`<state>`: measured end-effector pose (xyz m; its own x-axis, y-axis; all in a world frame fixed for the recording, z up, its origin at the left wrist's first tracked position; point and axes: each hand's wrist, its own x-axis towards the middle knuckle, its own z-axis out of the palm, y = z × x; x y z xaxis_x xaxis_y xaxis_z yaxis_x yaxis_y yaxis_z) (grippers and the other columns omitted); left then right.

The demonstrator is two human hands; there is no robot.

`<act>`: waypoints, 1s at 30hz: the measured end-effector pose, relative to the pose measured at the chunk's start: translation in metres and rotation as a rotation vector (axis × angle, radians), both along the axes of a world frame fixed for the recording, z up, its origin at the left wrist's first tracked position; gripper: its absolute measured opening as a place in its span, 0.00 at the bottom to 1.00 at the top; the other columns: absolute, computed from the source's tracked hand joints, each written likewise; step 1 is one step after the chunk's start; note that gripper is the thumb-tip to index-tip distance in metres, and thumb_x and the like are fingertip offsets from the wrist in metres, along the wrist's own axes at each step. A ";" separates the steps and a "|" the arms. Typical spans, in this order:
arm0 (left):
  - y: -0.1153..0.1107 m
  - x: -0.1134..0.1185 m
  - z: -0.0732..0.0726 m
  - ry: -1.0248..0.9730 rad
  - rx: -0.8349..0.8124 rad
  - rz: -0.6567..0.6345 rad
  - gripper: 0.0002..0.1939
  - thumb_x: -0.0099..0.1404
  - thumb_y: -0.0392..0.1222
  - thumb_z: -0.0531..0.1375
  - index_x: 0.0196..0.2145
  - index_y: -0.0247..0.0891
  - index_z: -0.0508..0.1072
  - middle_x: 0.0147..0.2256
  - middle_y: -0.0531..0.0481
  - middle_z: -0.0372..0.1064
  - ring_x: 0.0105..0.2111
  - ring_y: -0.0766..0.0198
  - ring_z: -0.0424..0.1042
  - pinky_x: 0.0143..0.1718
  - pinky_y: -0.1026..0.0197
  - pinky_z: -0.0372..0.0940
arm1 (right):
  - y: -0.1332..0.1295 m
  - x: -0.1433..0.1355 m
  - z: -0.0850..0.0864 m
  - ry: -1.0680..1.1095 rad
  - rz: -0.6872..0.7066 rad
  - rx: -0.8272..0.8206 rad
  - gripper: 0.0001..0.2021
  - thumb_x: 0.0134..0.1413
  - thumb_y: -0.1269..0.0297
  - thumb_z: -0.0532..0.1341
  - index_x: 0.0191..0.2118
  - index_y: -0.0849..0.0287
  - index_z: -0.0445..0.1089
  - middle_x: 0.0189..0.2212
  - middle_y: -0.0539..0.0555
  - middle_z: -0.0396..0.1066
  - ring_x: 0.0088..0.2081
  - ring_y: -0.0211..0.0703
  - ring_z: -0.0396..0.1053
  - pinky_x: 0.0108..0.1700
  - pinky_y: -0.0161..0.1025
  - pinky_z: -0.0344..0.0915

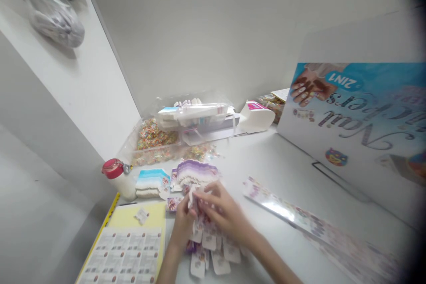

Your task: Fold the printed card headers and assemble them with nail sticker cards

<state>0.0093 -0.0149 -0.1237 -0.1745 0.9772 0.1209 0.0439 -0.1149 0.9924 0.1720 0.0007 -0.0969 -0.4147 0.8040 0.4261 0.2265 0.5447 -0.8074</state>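
My left hand [183,224] is closed around a small white card [192,196], held upright above the table. My right hand [221,207] meets it from the right, its fingers curled and pinching at the same card; the exact grip is blurred. Below both hands lies a loose pile of small white printed cards [209,242] with rounded ends. Just beyond the hands sit a fanned stack of purple-and-white cards [198,171] and a stack of blue-and-white cards [152,179].
On the left are a sheet of printed labels [124,253] on a yellow pad, a small white packet [141,216] and a red-capped bottle [115,173]. Behind are bags of colourful bits [155,135]. Glossy printed strips [286,211] and a large box [353,142] are right.
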 end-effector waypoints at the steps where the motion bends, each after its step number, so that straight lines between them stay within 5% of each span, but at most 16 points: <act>1: 0.000 0.001 0.004 0.031 0.007 -0.043 0.39 0.42 0.73 0.60 0.39 0.35 0.77 0.36 0.40 0.76 0.40 0.48 0.72 0.42 0.55 0.68 | -0.001 -0.001 -0.001 -0.019 0.013 0.036 0.18 0.61 0.67 0.54 0.55 0.45 0.66 0.45 0.55 0.60 0.41 0.41 0.65 0.43 0.39 0.66; 6: 0.003 0.002 0.014 0.095 0.072 -0.142 0.38 0.44 0.71 0.60 0.40 0.34 0.76 0.34 0.42 0.75 0.37 0.50 0.71 0.40 0.56 0.67 | -0.002 -0.001 -0.003 -0.027 0.021 0.104 0.17 0.60 0.68 0.54 0.52 0.46 0.68 0.47 0.56 0.60 0.43 0.43 0.65 0.45 0.41 0.67; 12: -0.001 0.011 -0.002 0.149 -0.001 -0.133 0.25 0.53 0.61 0.62 0.32 0.32 0.75 0.25 0.49 0.69 0.25 0.63 0.65 0.28 0.63 0.63 | 0.003 0.009 0.002 -0.052 0.044 0.025 0.06 0.59 0.67 0.55 0.36 0.56 0.70 0.44 0.55 0.61 0.38 0.40 0.66 0.39 0.37 0.65; 18: 0.000 0.013 0.004 0.088 0.046 -0.259 0.23 0.55 0.55 0.63 0.41 0.33 0.73 0.30 0.50 0.70 0.30 0.62 0.66 0.32 0.64 0.62 | 0.008 0.016 0.010 0.071 0.026 -0.081 0.09 0.58 0.64 0.57 0.29 0.58 0.71 0.34 0.52 0.65 0.38 0.40 0.66 0.41 0.35 0.62; 23: 0.000 0.013 0.008 0.110 0.013 -0.272 0.15 0.58 0.48 0.63 0.37 0.33 0.74 0.29 0.50 0.71 0.30 0.62 0.67 0.33 0.63 0.62 | 0.012 0.021 0.014 0.169 -0.005 -0.364 0.13 0.59 0.57 0.56 0.32 0.58 0.73 0.26 0.49 0.67 0.28 0.37 0.64 0.33 0.34 0.62; 26: -0.002 0.015 0.004 -0.039 -0.010 -0.237 0.23 0.54 0.44 0.67 0.45 0.37 0.66 0.27 0.53 0.72 0.27 0.63 0.69 0.31 0.63 0.63 | 0.013 0.022 0.011 0.258 0.014 -0.578 0.13 0.55 0.55 0.59 0.33 0.60 0.74 0.22 0.48 0.65 0.24 0.35 0.62 0.29 0.33 0.60; 30: -0.004 0.017 -0.005 -0.091 0.028 -0.263 0.31 0.54 0.42 0.67 0.51 0.41 0.59 0.27 0.53 0.73 0.27 0.62 0.72 0.32 0.61 0.65 | 0.015 0.020 0.001 0.420 0.076 -0.751 0.18 0.48 0.58 0.65 0.46 0.57 0.69 0.30 0.49 0.70 0.23 0.33 0.63 0.24 0.31 0.58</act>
